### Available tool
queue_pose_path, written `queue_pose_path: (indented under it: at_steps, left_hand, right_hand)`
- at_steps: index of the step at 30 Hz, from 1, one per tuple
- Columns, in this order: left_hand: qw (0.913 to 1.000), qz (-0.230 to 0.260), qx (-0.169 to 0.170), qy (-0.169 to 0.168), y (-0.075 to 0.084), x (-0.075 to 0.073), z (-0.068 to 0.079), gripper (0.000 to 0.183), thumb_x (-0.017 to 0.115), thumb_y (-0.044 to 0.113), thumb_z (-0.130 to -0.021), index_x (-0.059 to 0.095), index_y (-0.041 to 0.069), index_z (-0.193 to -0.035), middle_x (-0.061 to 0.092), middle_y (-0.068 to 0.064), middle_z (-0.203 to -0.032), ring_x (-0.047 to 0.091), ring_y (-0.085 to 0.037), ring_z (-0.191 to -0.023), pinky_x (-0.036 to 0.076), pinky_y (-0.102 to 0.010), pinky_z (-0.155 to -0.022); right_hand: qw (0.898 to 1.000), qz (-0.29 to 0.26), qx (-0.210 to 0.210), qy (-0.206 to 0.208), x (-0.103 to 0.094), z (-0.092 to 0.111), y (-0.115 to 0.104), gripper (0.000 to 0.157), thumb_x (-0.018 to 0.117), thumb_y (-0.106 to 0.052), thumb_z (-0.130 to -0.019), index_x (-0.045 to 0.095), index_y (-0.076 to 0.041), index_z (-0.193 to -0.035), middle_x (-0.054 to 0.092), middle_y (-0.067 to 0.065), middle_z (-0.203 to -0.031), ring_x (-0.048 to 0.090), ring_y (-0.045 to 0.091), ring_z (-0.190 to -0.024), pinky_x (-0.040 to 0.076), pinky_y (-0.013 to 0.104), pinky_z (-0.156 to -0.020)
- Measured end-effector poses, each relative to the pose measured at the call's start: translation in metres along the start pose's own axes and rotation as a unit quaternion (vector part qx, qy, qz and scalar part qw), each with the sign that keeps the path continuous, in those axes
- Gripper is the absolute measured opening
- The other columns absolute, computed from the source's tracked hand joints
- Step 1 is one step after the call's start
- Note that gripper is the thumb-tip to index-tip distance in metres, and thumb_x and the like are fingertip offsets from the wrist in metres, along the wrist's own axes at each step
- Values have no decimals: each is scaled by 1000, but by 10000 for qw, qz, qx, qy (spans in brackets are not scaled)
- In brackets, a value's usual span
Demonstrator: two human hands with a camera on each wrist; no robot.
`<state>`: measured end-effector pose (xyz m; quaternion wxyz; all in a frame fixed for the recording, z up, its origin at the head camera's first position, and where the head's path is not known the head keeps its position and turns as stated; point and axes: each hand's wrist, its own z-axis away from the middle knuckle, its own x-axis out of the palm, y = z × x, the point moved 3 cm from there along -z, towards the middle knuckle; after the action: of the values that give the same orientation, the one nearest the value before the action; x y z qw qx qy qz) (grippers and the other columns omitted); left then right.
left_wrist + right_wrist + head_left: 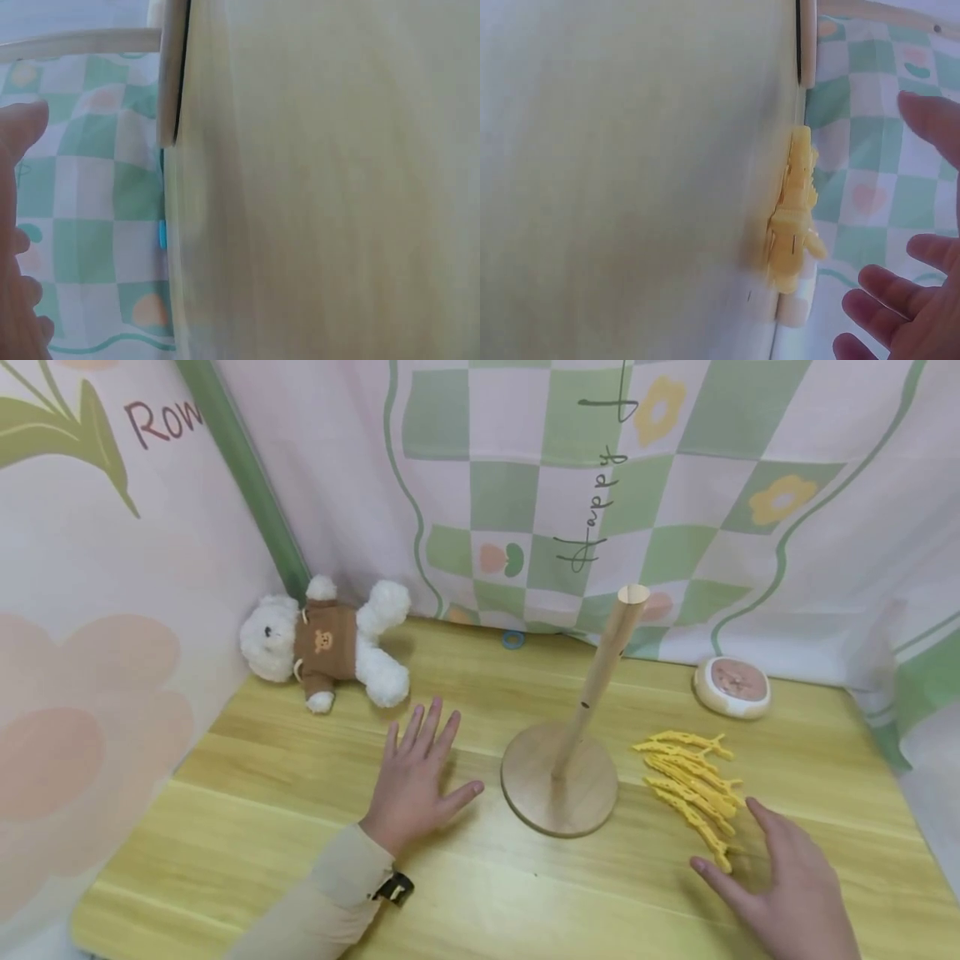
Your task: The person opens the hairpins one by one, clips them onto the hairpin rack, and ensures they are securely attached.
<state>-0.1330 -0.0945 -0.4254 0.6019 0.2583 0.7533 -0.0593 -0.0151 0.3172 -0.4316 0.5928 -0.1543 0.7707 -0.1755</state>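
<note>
A round wooden base [525, 777] with a tilted-looking wooden post [600, 668] stands mid-table; small dark holes mark the post. To its right lies a bunch of yellow branch-like plastic pieces [690, 777], seen end-on in the right wrist view as a yellow pile [789, 240]. My left hand [416, 789] is spread left of the base, fingers straight and holding nothing. Close by the yellow pieces on their right, my right hand [795, 877] has thumb and fingers apart with nothing between them. In the right wrist view its fingers [889, 292] look relaxed.
A white plush toy [326, 643] in a brown top lies at the back left. A small blue ring [513, 639] sits by the back edge, and a white-and-pink clock-like device [733, 687] at the back right. Printed curtains [502, 493] border the wooden table [285, 827].
</note>
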Motion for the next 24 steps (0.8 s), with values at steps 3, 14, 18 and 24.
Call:
queue_pose_path:
  at_steps: [3, 14, 18, 24]
  left_hand:
    - [10000, 19, 9, 20, 2, 3, -1, 95, 52, 70, -91, 21, 14, -161, 10, -15, -168, 15, -39, -152, 13, -64, -118]
    - [9989, 462, -54, -102, 9, 12, -2, 100, 54, 72, -89, 19, 12, -162, 5, -13, -168, 13, -39, -152, 9, -63, -119]
    - [9977, 656, -82, -123, 11, 18, -3, 104, 57, 73, -86, 20, 12, -161, 6, -12, -168, 14, -38, -152, 11, -63, -119]
    - [9948, 984, -156, -209, 18, 28, -6, 108, 63, 71, -84, 20, 9, -161, 9, -13, -167, 15, -38, -152, 11, -63, -119]
  right_hand:
    - [9999, -68, 73, -86, -1, 0, 3, 101, 85, -41, -79, 33, 5, -152, 45, 40, -138, 40, 60, -121, 27, 76, -100]
    - [9985, -113, 434, -312, 0, 2, 17, 95, 85, -40, -80, 37, 8, -148, 45, 38, -135, 50, 54, -107, 39, 70, -81]
    - [9974, -158, 573, -399, 1, 2, 22, 94, 85, -38, -80, 38, 9, -146, 48, 36, -131, 53, 52, -102, 43, 68, -75]
    - [9926, -127, 899, -809, 4, -1, 33, 92, 83, -42, -81, 41, 12, -142, 55, 32, -122, 56, 44, -96, 49, 51, -67]
